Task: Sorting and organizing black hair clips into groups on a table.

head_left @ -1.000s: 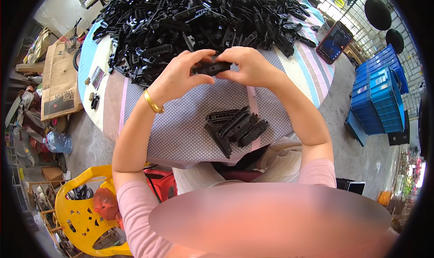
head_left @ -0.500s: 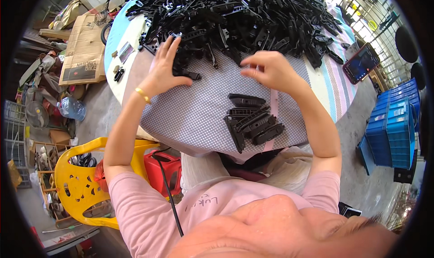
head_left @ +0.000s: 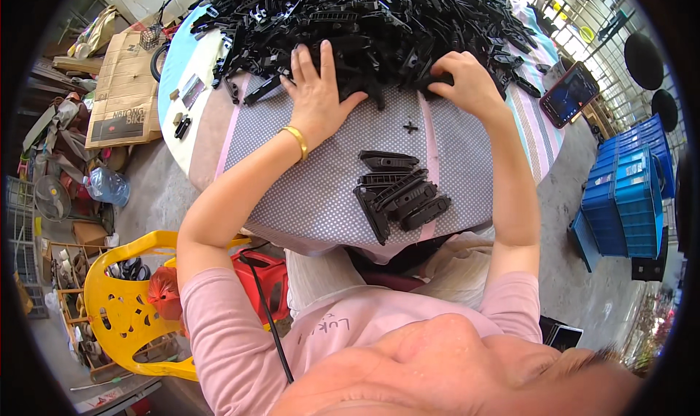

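A large heap of black plastic parts point(head_left: 350, 18) covers the far side of the round table. My left hand point(head_left: 315, 95) lies at the heap's near edge, palm down, with fingers spread and thumb stretched toward the right. At the same edge, farther right, my right hand point(head_left: 470, 84) touches the heap; a gap filled with dark parts shows between its thumb and forefinger. Nearer to me, several long black parts point(head_left: 401, 197) lie grouped on the dotted cloth. Between the group and the heap sits a small black cross-shaped piece point(head_left: 410, 127).
A phone point(head_left: 570, 95) stands at the table's right edge. Small loose pieces point(head_left: 182, 126) lie at its left edge. Blue crates point(head_left: 620, 197) are on the floor to the right, a yellow plastic chair point(head_left: 120, 310) and a red stool point(head_left: 271, 281) to the left.
My left hand has moved right and onto the heap's edge. My right hand has gone forward and slightly right, its thumb and forefinger wider apart. The cross-shaped piece now shows on the cloth.
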